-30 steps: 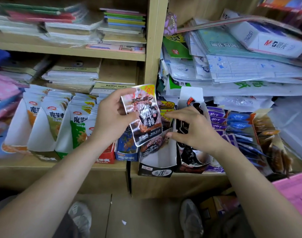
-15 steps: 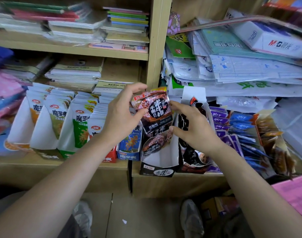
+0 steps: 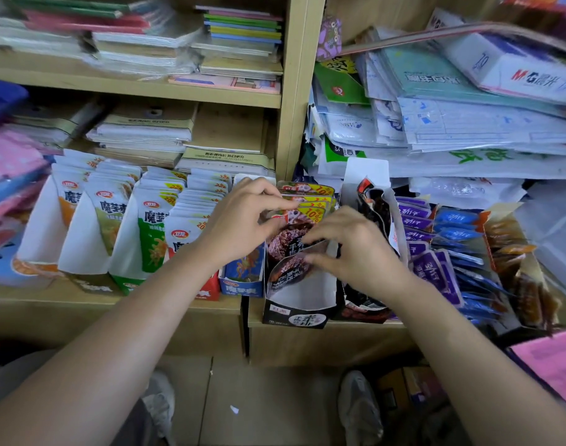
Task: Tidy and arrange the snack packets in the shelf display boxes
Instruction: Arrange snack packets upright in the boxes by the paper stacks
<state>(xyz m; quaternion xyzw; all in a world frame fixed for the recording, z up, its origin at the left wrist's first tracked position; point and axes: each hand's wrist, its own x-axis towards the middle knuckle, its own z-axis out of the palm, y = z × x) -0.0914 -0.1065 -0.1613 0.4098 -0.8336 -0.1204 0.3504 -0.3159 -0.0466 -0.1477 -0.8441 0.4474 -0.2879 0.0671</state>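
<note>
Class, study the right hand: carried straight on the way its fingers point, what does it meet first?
The right hand points leftward, so it likely meets the dark snack packet in the black display box; its fingers seem to pinch it.

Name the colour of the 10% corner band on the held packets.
Yellow corner band on the snack packets, head view.

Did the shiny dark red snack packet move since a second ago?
Yes. The shiny dark red snack packet went down into the black-and-white cardboard display box; the left hand and right hand pinch it.
</note>
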